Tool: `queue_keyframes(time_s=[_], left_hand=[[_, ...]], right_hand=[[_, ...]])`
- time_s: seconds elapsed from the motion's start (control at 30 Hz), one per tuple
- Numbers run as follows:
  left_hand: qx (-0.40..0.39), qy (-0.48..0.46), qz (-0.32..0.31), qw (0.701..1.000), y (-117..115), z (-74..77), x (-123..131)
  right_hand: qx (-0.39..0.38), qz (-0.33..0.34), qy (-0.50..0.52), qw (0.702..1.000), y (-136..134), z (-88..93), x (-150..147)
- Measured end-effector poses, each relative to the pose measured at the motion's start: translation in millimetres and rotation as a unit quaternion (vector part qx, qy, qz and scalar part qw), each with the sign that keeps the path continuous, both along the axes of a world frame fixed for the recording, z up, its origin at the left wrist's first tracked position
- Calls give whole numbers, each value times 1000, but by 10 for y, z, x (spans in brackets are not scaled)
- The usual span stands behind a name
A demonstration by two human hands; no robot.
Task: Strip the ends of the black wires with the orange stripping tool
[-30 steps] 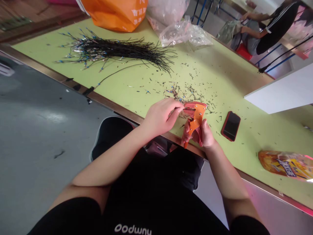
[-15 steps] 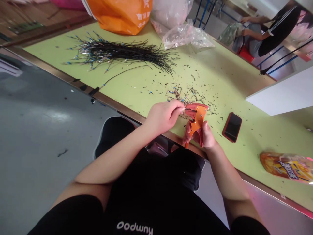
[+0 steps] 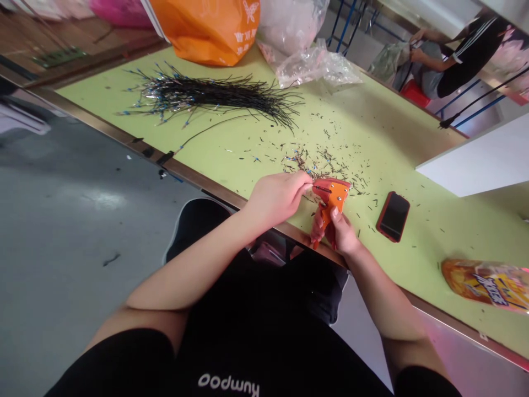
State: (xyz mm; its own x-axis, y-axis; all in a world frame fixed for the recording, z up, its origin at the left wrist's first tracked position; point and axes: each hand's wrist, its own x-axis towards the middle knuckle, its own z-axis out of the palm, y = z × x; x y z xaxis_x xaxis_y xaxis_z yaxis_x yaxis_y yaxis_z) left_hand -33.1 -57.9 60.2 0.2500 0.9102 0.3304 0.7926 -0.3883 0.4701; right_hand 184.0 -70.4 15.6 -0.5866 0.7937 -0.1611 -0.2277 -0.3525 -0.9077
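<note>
Lime-green worktable strewn with wire scraps — right hand closed on orange wire stripper, left hand pinched against it

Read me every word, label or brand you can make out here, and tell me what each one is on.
"Kumpoo": upside down in this view, on the black shirt.
Orange plastic bag: white Chinese characters and a butterfly mark, too blurred to read.
Snack packet: large stylised lettering, too blurred to read.
Orange wire stripper: no readable text.
</note>
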Motion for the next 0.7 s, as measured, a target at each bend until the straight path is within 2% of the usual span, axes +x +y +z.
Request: queue_keyframes(time_s=[0.27,0.7], left_hand=[[43,27,24,998,-50,-56,4],[30,88,59,994,-114,-30,11]], right_hand=[[-8,14,7,1000,-81,16,-49],[-19,69,57,996,-116,49,-29]])
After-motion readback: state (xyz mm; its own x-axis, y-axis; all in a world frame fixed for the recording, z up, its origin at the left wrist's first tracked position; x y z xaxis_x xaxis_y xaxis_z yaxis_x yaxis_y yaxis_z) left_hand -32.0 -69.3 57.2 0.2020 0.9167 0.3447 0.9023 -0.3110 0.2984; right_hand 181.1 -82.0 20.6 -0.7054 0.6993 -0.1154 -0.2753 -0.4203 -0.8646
